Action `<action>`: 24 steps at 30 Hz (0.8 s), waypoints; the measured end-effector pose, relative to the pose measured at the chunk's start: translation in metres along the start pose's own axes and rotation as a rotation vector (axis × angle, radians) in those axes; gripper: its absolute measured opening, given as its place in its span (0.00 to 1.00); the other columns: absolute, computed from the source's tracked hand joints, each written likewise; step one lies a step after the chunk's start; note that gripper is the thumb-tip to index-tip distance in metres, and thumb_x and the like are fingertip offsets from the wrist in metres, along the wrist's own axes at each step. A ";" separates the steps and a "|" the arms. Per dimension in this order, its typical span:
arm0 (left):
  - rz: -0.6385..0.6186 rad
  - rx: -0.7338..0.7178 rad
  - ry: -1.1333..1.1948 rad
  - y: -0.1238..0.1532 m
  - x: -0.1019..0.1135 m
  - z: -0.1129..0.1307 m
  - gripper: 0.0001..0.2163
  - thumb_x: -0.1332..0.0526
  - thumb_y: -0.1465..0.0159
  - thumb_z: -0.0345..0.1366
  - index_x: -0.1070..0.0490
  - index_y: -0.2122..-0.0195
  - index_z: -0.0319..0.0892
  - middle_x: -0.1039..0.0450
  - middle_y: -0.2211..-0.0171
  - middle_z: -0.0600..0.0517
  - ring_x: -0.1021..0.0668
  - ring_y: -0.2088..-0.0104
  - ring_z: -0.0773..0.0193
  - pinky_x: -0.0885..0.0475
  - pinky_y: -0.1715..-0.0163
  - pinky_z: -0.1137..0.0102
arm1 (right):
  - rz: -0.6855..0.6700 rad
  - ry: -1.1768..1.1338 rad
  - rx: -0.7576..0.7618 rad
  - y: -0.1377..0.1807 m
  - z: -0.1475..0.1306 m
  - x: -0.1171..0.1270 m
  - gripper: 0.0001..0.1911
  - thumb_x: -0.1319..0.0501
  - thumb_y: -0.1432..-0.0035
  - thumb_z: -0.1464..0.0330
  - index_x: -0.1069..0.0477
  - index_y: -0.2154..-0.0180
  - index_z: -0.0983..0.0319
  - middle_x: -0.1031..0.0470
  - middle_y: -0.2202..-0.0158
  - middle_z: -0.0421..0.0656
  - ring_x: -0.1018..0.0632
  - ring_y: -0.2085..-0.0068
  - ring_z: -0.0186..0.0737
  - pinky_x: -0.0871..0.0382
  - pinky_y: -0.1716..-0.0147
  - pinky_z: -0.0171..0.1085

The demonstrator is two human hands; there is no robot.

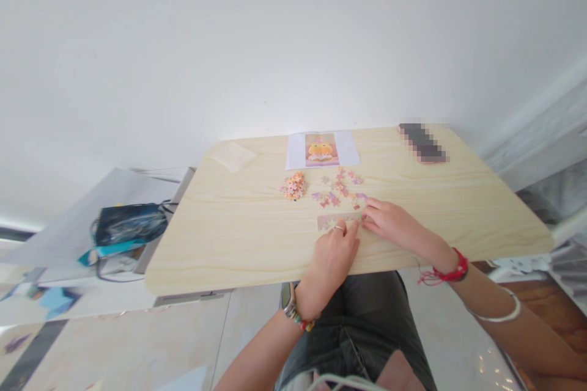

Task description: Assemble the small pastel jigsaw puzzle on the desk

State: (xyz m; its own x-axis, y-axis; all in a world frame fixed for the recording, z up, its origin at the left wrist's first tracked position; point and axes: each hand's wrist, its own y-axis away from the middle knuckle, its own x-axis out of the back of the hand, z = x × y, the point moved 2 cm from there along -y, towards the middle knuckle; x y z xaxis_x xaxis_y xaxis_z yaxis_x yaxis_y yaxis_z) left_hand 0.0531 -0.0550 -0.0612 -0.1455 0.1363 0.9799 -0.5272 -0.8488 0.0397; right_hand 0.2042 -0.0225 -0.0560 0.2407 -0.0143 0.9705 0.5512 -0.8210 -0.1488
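Observation:
My left hand [331, 255] lies over the near edge of a joined strip of jigsaw puzzle pieces [326, 220], its index finger stretched toward the strip's right end. At that end, my right hand [389, 223] has its thumb and fingers closed on a small puzzle piece [359, 216], mostly hidden by the fingertips. Just beyond the strip are scattered pink, purple and yellow puzzle pieces [334, 199]. A heap of loose pieces [295, 186] sits to their left. Behind these lies a white sheet with a printed picture [321, 150] of a yellow cartoon figure.
The light wooden table [220, 226] stands against a white wall [293, 43]. A phone-like dark object [422, 143], pixelated, lies at the back right, and a pale square sheet [233, 156] at the back left. Left of the table is a black bag-like item [131, 224].

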 end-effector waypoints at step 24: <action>-0.049 0.046 -0.015 -0.003 0.002 0.004 0.13 0.55 0.36 0.34 0.42 0.51 0.44 0.34 0.62 0.48 0.26 0.67 0.62 0.30 0.71 0.70 | 0.073 -0.072 -0.055 0.011 -0.005 -0.007 0.13 0.49 0.41 0.69 0.27 0.70 0.62 0.28 0.71 0.45 0.28 0.68 0.38 0.35 0.66 0.37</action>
State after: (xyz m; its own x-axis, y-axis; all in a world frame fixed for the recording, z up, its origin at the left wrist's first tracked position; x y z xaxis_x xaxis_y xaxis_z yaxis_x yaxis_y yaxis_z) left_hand 0.0576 -0.0541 -0.0589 -0.1073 0.1706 0.9795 -0.4941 -0.8640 0.0964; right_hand 0.2046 -0.0346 -0.0637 0.3362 -0.0356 0.9411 0.4861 -0.8493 -0.2058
